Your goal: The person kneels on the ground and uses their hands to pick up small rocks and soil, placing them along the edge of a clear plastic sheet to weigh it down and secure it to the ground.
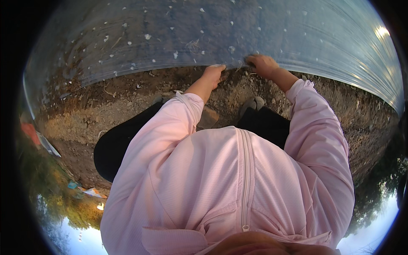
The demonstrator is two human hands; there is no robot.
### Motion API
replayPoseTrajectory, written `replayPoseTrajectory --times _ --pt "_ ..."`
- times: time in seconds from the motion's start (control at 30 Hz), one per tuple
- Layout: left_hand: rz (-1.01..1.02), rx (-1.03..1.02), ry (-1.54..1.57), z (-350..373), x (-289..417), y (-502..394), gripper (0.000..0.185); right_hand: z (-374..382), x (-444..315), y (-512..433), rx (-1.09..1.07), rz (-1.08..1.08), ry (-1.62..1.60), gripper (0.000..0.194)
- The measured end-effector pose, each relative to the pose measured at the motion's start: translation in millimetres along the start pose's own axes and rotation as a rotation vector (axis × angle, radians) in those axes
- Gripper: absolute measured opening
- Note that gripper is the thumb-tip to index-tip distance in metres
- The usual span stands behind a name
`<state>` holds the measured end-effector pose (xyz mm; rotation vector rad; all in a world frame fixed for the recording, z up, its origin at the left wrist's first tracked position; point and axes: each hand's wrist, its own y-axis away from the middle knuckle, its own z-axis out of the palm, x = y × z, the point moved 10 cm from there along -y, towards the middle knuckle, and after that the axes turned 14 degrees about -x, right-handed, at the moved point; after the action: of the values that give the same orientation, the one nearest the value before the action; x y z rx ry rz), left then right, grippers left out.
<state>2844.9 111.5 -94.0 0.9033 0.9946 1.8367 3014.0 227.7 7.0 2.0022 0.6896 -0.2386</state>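
Observation:
Clear plastic mulch film [267,35] stretches over a soil bed in front of me, its near edge running sideways past both hands. My left hand [213,76] holds that edge, thumb and forefinger on the film. To its right, my right hand [264,66] rests at the same edge with fingers bent downward. Its fingertips are dark and blurred against the soil, so I cannot tell whether they grip anything. Beneath the film lie many small white pieces [148,37] that look like garlic cloves. Bare crumbly soil [127,86] borders the film on my side.
A shoe [252,103] stands on the soil below my right hand, near a flat stone [208,117]. At far left lie a red item [30,134] and a pale sheet-like item [47,145]. An orange-and-white packet [92,192] lies behind me on the left.

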Motion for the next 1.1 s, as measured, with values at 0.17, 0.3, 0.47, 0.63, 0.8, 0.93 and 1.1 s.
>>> replayPoseTrajectory --times 0.17,0.3,0.47,0.63,0.8,0.93,1.1 --pt "-0.091 0.122 -0.327 -31.7 -18.5 -11.2 0.025 9.9 -45.4 4.4 0.010 -0.185 0.171 0.034" --pt "-0.077 0.177 -0.418 -24.7 -6.2 2.2 0.026 79.7 -73.8 -7.4 -0.084 -0.268 0.224 0.045" --pt "-0.101 0.235 -0.239 -21.5 11.6 15.0 0.021 93.0 -81.8 -18.3 -0.062 -0.224 0.227 0.052" --pt "0.096 0.144 0.272 -29.4 20.2 -15.1 0.026 81.7 -69.1 -25.7 -0.188 -0.151 0.208 0.051" --pt "0.116 0.156 0.343 -24.0 43.2 -31.8 0.034 87.3 -64.6 -25.8 -0.204 -0.150 0.259 0.060" --pt "0.153 0.175 0.366 -29.0 42.5 -33.9 0.023 92.5 -77.7 -18.1 -0.209 -0.211 0.324 0.066" --pt "0.115 0.064 0.342 -30.6 27.5 -40.5 0.015 98.4 -92.8 -26.1 -0.125 -0.355 0.485 0.057"
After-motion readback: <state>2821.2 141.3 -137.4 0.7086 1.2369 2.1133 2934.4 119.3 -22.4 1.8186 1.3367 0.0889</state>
